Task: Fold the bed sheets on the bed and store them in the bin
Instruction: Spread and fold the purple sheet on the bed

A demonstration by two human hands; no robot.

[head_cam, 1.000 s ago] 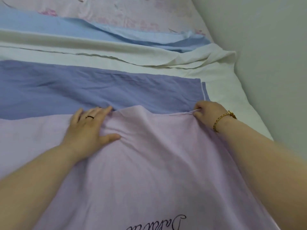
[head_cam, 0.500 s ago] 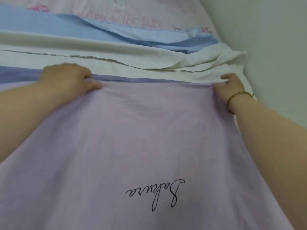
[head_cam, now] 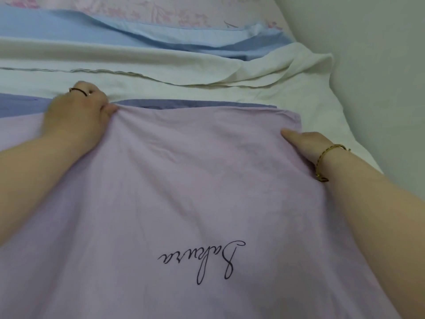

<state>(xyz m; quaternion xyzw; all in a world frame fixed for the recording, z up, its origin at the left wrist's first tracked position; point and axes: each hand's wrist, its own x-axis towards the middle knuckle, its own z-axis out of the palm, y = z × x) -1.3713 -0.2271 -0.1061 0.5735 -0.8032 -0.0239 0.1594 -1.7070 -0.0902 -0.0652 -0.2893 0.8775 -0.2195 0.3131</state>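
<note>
The lilac cotton bed sheet with black cursive lettering [head_cam: 207,192] lies across the near part of the bed. Its far edge sits just short of a darker blue-violet fabric layer [head_cam: 195,104] that peeks out beyond it. That's probably the same sheet's other face, but I can't swear to it.

The left hand [head_cam: 78,116] has its fingers curled and is pinching that far edge, with cloth bunched against the thumb. The right hand [head_cam: 305,146] sits at the sheet's right edge with the thumb flat on top. Its other fingers are out of sight, so I honestly can't tell if it's gripping or just pressing.

If it were me, I'd get this fold right first:
- line the lilac edge up with the blue-violet one
- pull the bunched left corner out sideways until it's as square as the right corner looks
- smooth the diagonal creases from the middle outward before folding again

Soft cotton like this will creep if only one side gets tugged.

Things I can't see:
- the bin, which isn't anywhere in view
- the sheet's near and left edges, which are cut off
- how many layers are stacked

Further back there's a rumpled cream sheet [head_cam: 161,61], a pale blue sheet [head_cam: 69,31] and some pink floral fabric [head_cam: 161,8]. A plain grey-green wall [head_cam: 379,65] runs along the right.
</note>
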